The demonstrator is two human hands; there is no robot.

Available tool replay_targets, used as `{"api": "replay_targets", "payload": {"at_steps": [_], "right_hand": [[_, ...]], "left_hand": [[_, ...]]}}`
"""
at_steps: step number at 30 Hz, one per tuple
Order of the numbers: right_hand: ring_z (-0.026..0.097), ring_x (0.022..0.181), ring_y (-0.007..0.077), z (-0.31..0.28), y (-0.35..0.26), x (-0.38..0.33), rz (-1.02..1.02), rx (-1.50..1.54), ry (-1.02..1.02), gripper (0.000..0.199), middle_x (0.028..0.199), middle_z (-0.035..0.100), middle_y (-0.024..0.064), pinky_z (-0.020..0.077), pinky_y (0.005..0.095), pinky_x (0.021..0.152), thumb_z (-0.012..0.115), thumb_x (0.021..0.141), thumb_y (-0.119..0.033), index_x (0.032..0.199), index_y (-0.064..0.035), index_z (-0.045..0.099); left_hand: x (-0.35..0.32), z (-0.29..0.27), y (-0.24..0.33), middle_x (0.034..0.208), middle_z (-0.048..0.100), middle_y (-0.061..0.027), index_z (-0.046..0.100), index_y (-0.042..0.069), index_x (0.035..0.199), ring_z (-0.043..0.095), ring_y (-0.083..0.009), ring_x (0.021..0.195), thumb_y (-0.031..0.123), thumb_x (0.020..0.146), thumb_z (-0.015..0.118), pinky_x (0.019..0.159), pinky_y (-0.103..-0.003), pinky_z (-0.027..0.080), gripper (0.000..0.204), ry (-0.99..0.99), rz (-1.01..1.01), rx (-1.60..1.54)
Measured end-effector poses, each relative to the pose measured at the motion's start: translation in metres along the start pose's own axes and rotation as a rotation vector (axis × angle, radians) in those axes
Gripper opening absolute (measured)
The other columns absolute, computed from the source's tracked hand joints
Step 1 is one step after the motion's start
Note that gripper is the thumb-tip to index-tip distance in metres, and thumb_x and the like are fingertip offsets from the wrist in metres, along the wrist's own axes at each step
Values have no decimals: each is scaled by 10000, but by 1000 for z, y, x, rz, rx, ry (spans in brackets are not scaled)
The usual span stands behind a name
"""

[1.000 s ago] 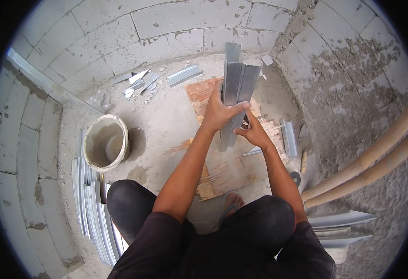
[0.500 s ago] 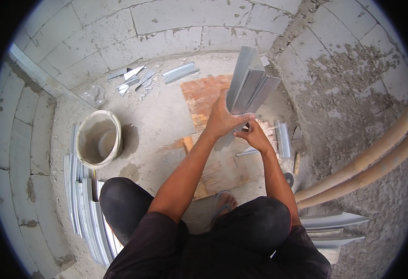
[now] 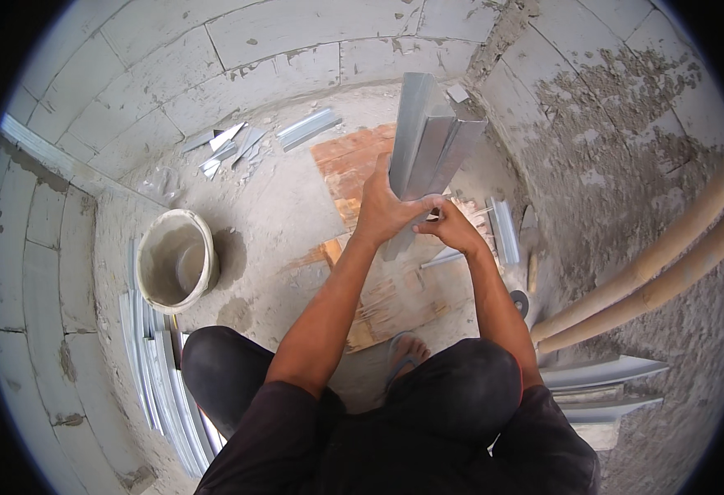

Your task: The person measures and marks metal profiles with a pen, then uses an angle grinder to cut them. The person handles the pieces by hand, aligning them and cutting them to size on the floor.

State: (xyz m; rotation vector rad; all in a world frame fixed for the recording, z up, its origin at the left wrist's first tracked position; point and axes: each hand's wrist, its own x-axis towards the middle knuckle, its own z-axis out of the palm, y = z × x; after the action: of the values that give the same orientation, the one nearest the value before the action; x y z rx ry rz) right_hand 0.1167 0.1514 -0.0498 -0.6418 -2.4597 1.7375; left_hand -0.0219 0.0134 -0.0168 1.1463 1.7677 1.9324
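Gripping a bundle of metal channels (image 3: 428, 136) upright, long axis pointing toward the block wall (image 3: 238, 41), left hand (image 3: 386, 210) clenched around it, right hand (image 3: 452, 227) pinching its lower edge; bucket (image 3: 172, 260) well apart.

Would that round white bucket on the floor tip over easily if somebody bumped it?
Probably not. The round white bucket sits upright on the dusty concrete floor, looks wide for its height, and seems to hold grey mix, so it is likely heavy and would scrape rather than topple. Knocked onto its side, its round wall could roll. The left hand and right hand are away from it.
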Motion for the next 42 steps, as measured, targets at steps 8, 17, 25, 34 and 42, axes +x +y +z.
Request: {"api": "replay_targets", "payload": {"at_steps": [8,17,25,34,42], "right_hand": [[526,1391,296,-1,-14,-9,52,92,18,843,1463,598,140,433,444,1155,795,825,42,1579,-102,446],[574,1326,307,-1,-12,-16,19,23,-30,816,1459,608,143,462,443,1093,793,826,2,1565,-102,463],[601,1294,320,10,-12,-9,-71,29,38,899,1502,569,166,519,424,1012,786,813,33,1609,-123,399],[590,1324,320,18,-1,-12,-117,91,64,1003,1571,500,175,540,415,1012,775,812,66,1668,-151,297],[628,1236,302,14,-2,-23,-80,116,77,942,1532,547,168,543,402,968,779,819,61,1639,-118,350]], "left_hand": [[-1,6,-1,1158,733,-190,547,11,1320,730,-305,1060,405,658,1004,931,-421,568,895,-20,44,-6],[-3,2,3,1121,742,-177,571,15,1285,742,-300,1023,388,651,1005,918,-408,577,854,-34,81,52],[-1,-10,8,1157,736,-159,567,13,1310,731,-259,1071,320,661,1018,952,-399,567,848,-87,-17,0],[-9,-10,2,1195,713,-144,566,10,1322,702,-240,1116,275,665,1014,999,-383,540,839,-135,-111,-62],[-7,-5,2,1191,720,-169,564,-4,1320,711,-273,1112,365,651,1010,988,-393,544,885,-151,-35,26]]}}
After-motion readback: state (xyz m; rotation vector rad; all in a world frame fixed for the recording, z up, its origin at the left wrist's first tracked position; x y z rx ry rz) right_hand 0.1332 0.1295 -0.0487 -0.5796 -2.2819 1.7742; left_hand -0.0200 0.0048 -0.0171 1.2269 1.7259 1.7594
